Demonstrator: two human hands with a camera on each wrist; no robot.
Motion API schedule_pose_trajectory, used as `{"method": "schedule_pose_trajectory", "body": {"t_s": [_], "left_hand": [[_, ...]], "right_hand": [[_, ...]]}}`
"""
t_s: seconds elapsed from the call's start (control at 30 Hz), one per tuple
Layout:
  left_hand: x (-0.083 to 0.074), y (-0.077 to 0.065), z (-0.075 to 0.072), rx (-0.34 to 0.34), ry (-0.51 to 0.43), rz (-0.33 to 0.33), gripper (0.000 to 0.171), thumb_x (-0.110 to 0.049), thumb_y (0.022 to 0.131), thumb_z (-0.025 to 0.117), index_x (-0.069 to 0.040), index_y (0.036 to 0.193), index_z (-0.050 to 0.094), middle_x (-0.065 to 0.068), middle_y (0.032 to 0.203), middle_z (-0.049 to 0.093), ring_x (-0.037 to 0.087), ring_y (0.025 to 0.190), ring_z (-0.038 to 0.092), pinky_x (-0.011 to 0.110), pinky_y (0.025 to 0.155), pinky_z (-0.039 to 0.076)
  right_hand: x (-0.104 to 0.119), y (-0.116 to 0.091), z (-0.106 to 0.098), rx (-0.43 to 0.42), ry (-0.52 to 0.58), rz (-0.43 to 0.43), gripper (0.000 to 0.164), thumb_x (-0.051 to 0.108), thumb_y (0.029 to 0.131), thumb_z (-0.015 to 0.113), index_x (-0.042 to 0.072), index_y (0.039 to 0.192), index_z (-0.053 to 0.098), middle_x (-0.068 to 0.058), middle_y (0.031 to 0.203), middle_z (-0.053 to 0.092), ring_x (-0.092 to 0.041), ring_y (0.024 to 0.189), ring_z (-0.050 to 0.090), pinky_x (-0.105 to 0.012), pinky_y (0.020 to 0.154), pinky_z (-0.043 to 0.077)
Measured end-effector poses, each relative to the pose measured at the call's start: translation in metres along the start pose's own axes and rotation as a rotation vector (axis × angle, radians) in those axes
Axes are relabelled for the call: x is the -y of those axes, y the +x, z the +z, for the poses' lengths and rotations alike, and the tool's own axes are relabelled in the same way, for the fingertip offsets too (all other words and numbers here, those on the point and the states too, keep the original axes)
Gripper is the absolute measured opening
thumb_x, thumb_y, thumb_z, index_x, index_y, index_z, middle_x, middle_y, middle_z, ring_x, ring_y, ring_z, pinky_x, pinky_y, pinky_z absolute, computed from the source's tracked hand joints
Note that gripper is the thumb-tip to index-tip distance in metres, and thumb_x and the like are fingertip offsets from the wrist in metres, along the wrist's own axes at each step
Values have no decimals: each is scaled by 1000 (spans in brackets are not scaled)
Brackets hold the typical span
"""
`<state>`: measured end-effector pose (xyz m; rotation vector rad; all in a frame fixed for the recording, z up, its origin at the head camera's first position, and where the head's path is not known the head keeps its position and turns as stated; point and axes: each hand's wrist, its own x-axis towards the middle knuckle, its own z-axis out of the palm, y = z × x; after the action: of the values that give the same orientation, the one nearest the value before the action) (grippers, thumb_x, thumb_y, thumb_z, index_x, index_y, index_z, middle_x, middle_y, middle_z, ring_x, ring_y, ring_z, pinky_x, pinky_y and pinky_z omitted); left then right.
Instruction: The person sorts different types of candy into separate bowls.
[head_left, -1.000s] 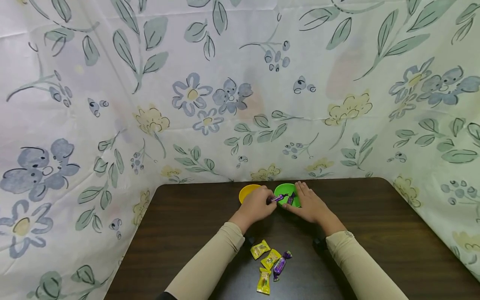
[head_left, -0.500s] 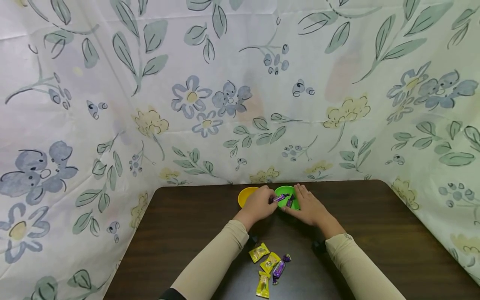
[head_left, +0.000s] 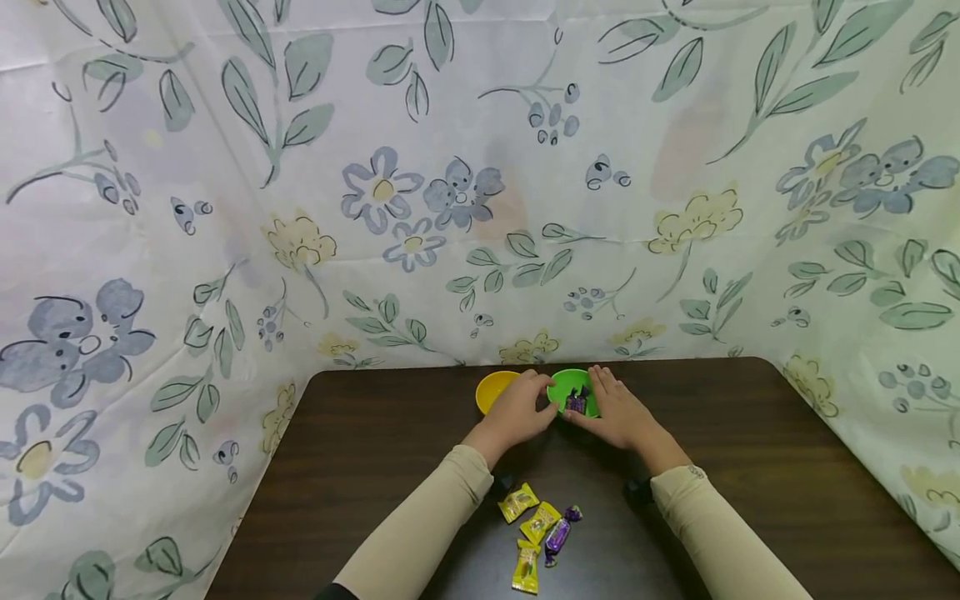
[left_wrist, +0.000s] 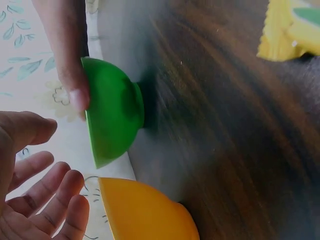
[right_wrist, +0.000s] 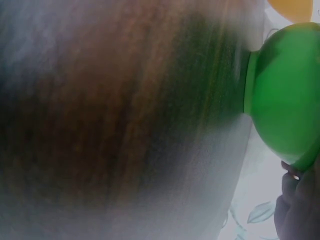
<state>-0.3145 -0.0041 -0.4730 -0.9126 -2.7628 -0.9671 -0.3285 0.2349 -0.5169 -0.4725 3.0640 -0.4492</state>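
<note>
My left hand (head_left: 516, 410) hovers at the left rim of a green bowl (head_left: 558, 383) with nothing between its fingers. In the left wrist view its thumb and fingers are spread apart, beside the bowl. Purple-wrapped candies (head_left: 576, 401) lie together inside the green bowl. Against the bowl's right side rests my right hand (head_left: 622, 412), fingers straight along the rim and thumb at the near edge. A yellow-orange bowl (left_wrist: 145, 212) stands just left of the green one, partly hidden by my left hand in the head view.
Nearer on the dark wooden table (head_left: 360, 500) lie several yellow-wrapped candies (head_left: 527, 567) and one purple-wrapped candy (head_left: 558, 537). A floral cloth (head_left: 420, 317) hangs behind the table's far edge and along both sides.
The purple candy that my left hand pinched over the green bowl has been let go and now lies in it with the other. My right hand stays at the bowl.
</note>
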Motion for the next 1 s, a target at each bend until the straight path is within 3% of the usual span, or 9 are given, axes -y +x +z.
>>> {"method": "schedule_pose_trajectory", "body": {"t_s": [0.3,0.57,1.0], "left_hand": [[-12,-15,-4,-16,-1,59,37,-24,103,71,-8,136,68,10,117,67,17,100,65,27,91,56],[-21,-33,-16,-10,-68,56,36,-26,103,70,-11,135,69,6,115,67,9,96,60,22,87,55],[-19,-74,-33,-14,-96,54,29,-24,102,72,-9,127,71,11,112,67,19,95,62,27,87,56]], "right_hand": [[1,-2,-4,-2,-6,-9,112,76,99,50,-9,166,17,-32,173,18,-48,162,17,-63,130,21],[0,-1,-4,5,-9,-5,113,76,100,49,-9,166,16,-31,174,16,-47,163,15,-62,131,19],[2,-1,-2,-11,6,4,113,77,98,49,-9,166,19,-31,173,20,-49,161,20,-62,130,20]]}}
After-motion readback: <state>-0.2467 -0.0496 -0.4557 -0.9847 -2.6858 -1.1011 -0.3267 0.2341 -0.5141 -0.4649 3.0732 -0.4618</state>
